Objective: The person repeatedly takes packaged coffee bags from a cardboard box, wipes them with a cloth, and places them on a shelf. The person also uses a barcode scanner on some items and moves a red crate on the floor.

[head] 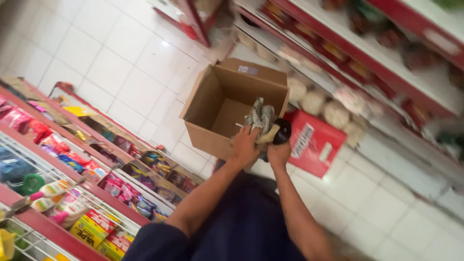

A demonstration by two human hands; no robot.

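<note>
An open brown cardboard box (pixel 212 96) stands on the white tiled floor between two shop shelves. My left hand (pixel 244 145) is at the box's near right corner, fingers closed on a crumpled grey-green bundle (pixel 261 115) that sticks up over the rim. Right beside it, my right hand (pixel 279 153) grips a dark round object (pixel 282 130) with a tan part (pixel 268 136) pointing toward the bundle. What this object is, I cannot tell. The two hands almost touch. The inside of the box looks bare where it shows.
A red flat package (pixel 314 142) lies on the floor just right of the box. Red-edged shelves (pixel 367 53) with pale round bags run along the right. Lower left, wire racks (pixel 72 193) hold colourful packets and boxes. White floor tiles (pixel 121 63) stretch beyond the box.
</note>
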